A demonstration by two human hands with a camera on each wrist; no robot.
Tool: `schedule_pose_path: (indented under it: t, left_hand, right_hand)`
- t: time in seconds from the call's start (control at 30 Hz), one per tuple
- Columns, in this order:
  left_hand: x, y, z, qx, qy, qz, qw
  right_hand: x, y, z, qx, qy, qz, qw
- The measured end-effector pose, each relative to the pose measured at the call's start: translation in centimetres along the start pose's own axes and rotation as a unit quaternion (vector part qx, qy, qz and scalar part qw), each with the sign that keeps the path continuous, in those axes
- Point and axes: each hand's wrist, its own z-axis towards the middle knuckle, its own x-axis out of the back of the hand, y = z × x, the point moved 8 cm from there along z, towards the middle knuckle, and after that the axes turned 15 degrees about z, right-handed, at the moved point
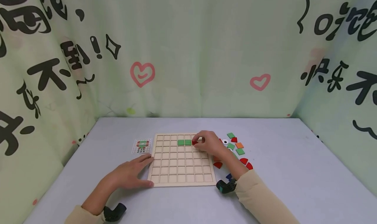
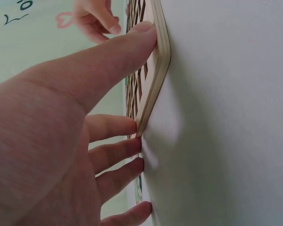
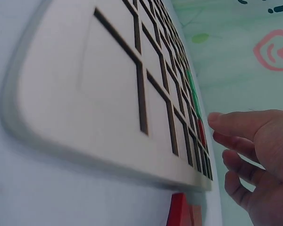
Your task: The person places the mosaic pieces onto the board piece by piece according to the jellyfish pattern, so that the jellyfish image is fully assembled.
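Note:
A wooden grid board (image 1: pixel 172 180) lies on the table with two green square tiles (image 1: pixel 184 142) side by side in an upper row. My right hand (image 1: pixel 210 143) reaches over the upper right of the board, thumb and index finger pinching a small red piece (image 1: pixel 194 142) beside the green tiles. In the right wrist view the red piece (image 3: pixel 201 132) lies low in the grid, fingertips right at it. My left hand (image 1: pixel 128 173) rests at the board's left side, its thumb on the lower left corner and its extended fingers along the edge.
A pattern card (image 1: pixel 142 146) with a green and red figure lies left of the board. Loose pieces lie to the right: green squares (image 1: pixel 240 151), an orange square (image 1: pixel 239 145), red wedges (image 1: pixel 218 165), a white ring (image 1: pixel 225 141). A printed curtain (image 1: pixel 176 54) surrounds the table.

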Motion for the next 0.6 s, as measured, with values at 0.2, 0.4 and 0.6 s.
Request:
schedule_pose_path:
  t: [0.2,0.4,0.6]
  left_hand:
    - [-0.2,-0.1,-0.3,0.006,0.0,0.003,1.0]
    - [-0.4,0.1,-0.2,0.01,0.002,0.0,0.9999]
    - [-0.2,0.1,-0.2,0.011,0.003,0.008,0.9999]
  right_hand:
    - [1.8,1.4,-1.4,-0.018,0.019,-0.016,0.9995]
    - [4.1,2.7,-3.0,-0.009,0.032,-0.036,0.9988]
    - [5.7,3.5,-4.3,-0.008,0.055,-0.048,0.9973]
